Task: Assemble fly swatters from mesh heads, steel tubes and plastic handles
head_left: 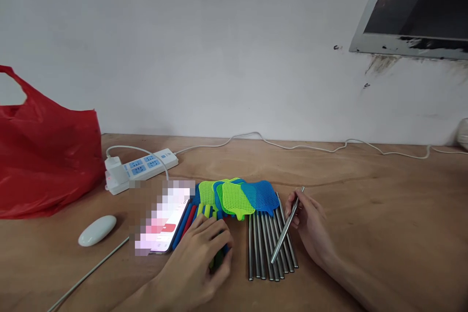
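My right hand (310, 226) pinches one thin steel rod (287, 226) and holds it tilted above a row of several steel rods (265, 248) lying side by side on the wooden table (365, 195). My left hand (204, 253) rests curled over a bunch of coloured plastic handles (190, 219), red, blue and green; its fingers close on a green one. Behind both hands lie overlapping fly-swatter heads, green (228, 197) and blue (265, 195).
A phone (164, 224) lies left of the handles. A white oval object (97, 230) and a lone steel rod (87, 273) are at the left front. A white power strip (141, 166) with cables and a red plastic bag (44, 161) sit at the back left.
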Demonstrator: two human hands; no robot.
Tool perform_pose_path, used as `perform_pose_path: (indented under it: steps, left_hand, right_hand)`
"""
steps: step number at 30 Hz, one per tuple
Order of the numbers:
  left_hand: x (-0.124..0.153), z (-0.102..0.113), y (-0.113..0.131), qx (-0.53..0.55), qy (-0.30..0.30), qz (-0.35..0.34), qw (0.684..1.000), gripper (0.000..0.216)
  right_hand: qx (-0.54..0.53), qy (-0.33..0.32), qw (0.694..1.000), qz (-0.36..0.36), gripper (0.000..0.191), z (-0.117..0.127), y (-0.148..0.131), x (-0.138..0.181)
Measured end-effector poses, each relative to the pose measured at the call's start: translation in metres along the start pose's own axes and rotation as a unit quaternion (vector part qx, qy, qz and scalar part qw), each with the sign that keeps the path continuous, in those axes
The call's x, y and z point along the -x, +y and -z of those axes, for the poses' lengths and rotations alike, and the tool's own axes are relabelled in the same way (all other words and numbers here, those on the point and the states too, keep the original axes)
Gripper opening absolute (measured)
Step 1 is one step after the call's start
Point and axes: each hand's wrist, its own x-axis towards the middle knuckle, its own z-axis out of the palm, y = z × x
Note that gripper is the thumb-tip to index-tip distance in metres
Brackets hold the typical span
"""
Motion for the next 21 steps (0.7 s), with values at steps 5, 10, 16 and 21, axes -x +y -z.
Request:
perform_pose_path:
  steps: [5,10,16,21]
  left_hand:
    - [-0.001,0.006,0.002,0.012,0.001,-0.001,1.0,0.015]
    - [0.0,0.007,0.001,0.044,-0.008,-0.003,0.999,0.017]
    - [0.0,0.008,0.001,0.047,-0.021,-0.002,0.999,0.017]
    - [-0.002,0.009,0.002,0.046,-0.017,-0.004,0.999,0.018]
  right_hand:
    - [0.02,-0.014,1.0,0.007,0.039,-0.003,0.0,0.0]
    - [0.083,-0.021,0.996,0.007,0.04,0.002,-0.006,-0.006]
    - [0.209,-0.057,0.976,0.017,0.047,0.013,-0.01,-0.016]
    - [0.327,-0.044,0.938,0.108,0.042,0.022,-0.006,-0.027]
